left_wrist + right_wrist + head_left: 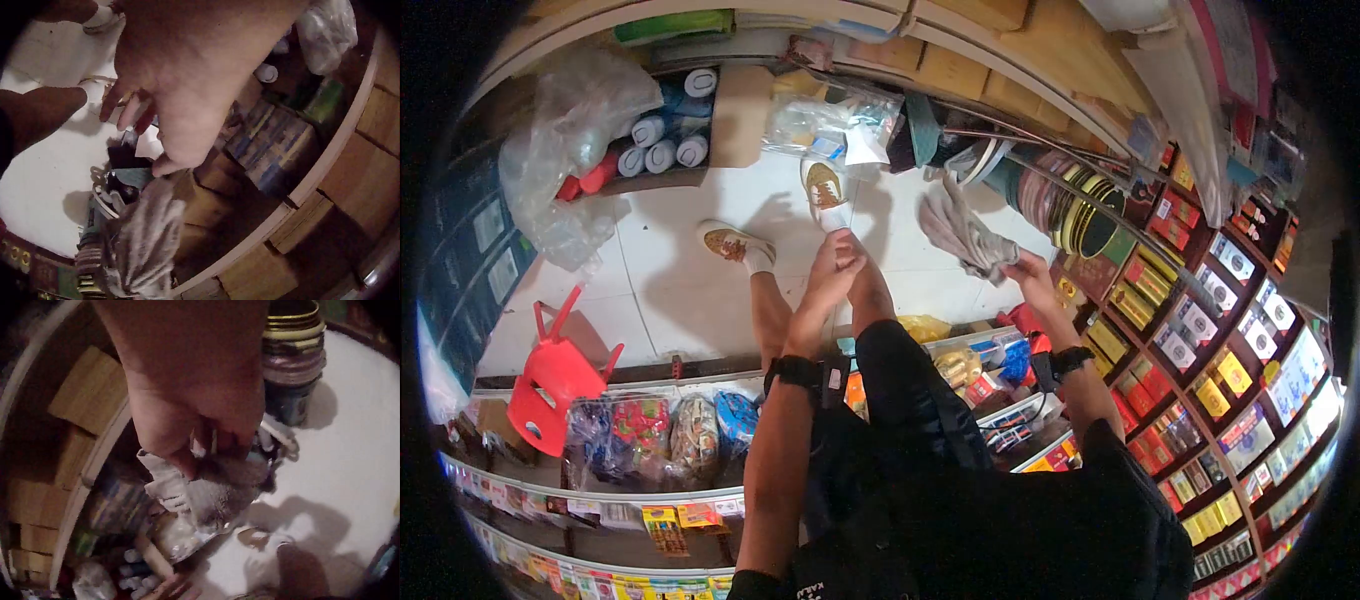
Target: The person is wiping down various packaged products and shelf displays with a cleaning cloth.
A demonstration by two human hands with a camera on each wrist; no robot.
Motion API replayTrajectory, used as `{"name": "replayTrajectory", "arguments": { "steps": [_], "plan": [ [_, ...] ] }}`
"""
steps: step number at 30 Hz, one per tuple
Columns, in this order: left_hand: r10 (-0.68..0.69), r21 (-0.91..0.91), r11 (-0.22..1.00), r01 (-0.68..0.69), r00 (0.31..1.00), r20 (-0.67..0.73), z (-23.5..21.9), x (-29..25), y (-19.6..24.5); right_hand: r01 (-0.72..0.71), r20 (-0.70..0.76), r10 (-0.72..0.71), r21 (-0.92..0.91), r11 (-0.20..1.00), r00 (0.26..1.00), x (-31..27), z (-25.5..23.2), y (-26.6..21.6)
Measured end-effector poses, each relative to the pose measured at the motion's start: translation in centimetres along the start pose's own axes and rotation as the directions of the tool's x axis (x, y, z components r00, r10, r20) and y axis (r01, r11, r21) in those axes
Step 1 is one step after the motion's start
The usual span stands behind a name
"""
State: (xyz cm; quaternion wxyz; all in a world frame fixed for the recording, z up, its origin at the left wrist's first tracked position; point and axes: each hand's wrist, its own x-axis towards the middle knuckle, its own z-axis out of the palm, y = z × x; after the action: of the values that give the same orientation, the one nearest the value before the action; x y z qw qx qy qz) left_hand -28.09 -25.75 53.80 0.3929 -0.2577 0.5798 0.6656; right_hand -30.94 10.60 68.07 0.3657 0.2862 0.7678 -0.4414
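Observation:
A crumpled grey cloth (962,228) hangs from the right hand (1032,283), whose thumb and fingers pinch one end of it. In the right wrist view the cloth (215,494) dangles below the fingers of the right hand (194,406). Nothing is held by the left hand (832,270), which is over the person's leg with its fingers loosely bent. The left wrist view has the left hand (181,94) with fingers apart, and the cloth (147,240) beyond its thumb, apparently not touched.
A red plastic chair (550,388) stands at the left. Bottles (660,155) and a clear plastic bag (565,150) lie near the back shelf. Stacked round tubs (1090,215) are at the right, beside shelves of small boxes (1190,345). White tiled floor (675,290) lies between.

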Motion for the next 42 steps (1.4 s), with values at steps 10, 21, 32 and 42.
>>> {"name": "replayTrajectory", "arguments": {
  "steps": [10, 21, 32, 42],
  "plan": [
    [0.111, -0.578, 0.811, -0.093, 0.994, -0.004, -2.9, 1.0, 7.1, 0.005, 0.391, -0.157, 0.362, 0.932, 0.907, 5.6, 10.4, -14.1],
    [-0.157, -0.695, 0.715, 0.079, 0.986, -0.050, -6.7, 1.1, 8.6, 0.606, 0.579, -0.424, -0.158, 0.780, 0.696, 5.1, 15.2, -18.3],
    [-0.100, -0.813, 0.415, -0.408, 0.868, -0.487, -11.8, 5.4, -11.2, 0.566, 0.507, -0.446, -0.104, 0.818, 0.737, 5.3, 17.1, -17.9],
    [-0.071, -0.756, 0.654, 0.033, 0.997, -0.018, -9.9, 0.5, 5.6, 0.658, 0.611, -0.493, -0.063, 0.750, 0.620, 5.3, 21.2, -17.1]
  ]
}}
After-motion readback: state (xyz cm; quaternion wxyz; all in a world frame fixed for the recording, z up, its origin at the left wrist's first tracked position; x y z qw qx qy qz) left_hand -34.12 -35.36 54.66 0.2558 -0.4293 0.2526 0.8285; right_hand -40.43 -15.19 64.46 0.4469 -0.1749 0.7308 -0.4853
